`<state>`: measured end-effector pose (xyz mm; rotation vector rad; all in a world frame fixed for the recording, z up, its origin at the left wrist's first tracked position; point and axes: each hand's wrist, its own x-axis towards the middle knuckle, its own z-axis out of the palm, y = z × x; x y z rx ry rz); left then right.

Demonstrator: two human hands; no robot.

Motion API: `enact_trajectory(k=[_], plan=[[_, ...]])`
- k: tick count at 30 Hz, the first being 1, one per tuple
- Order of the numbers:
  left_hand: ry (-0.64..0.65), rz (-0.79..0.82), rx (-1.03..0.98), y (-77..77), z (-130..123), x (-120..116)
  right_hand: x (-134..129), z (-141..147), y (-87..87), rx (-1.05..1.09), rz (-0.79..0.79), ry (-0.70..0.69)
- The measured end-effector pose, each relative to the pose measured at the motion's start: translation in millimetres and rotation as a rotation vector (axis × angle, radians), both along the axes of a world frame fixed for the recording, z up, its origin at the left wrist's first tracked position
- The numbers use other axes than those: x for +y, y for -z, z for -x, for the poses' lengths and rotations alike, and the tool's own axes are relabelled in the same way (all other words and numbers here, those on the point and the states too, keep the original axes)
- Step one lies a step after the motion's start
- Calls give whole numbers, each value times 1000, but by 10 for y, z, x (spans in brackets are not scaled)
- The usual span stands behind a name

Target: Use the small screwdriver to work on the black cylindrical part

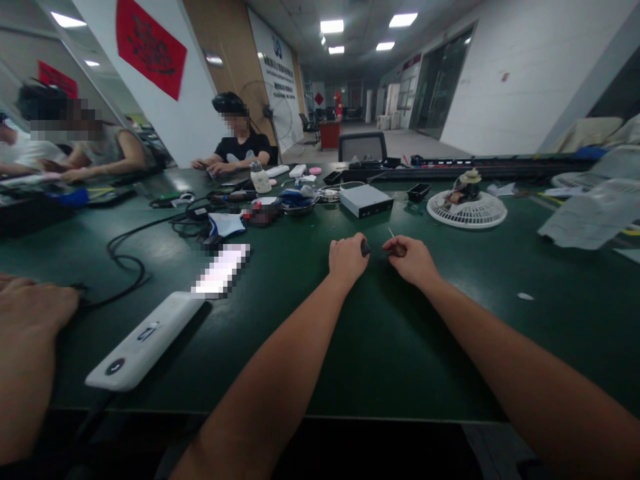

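Over the middle of the green table (280, 360), my left hand (349, 259) is closed around a small dark object (365, 249), mostly hidden by the fingers. Just to its right, my right hand (411, 259) pinches a small brownish piece (399, 250); a thin pale stick (391, 233) points up from beside those fingers. A narrow gap separates the two hands. Beyond them lies a grey metal box (366, 200), with a small black tray (419, 192) to its right. A round white fan grille (467, 212) with a motor on it sits farther right.
At left are a white power bank (145, 343), a pixelated bright phone (223, 270), black cables (117, 250) and another person's hand (37, 307). Behind stand a bottle (260, 177) and clutter. Crumpled plastic (583, 213) lies at right. People sit across the table and at far left.
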<state>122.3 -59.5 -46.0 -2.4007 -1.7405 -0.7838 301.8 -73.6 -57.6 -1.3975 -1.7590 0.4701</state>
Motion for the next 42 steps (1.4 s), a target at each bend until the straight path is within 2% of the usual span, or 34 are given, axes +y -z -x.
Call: enact_trajectory(k=[6, 11, 18, 23, 36, 42], plan=[[75, -10, 2, -26, 11, -15, -59, 109, -65, 173, -110, -94], [126, -14, -3, -66, -8, -42, -64, 139, -58, 264, -157, -112], [179, -35, -15, -79, -9, -38, -120, 124, -130, 170, -178, -55], [205, -57, -25, -79, 18, -29, -117, 100, -118, 140, -174, -16], [296, -65, 14, -71, -10, -28, -36, 82, -60, 138, -109, -13], [279, -67, 28, -87, -28, -51, -54, 94, -68, 192, -102, -11]])
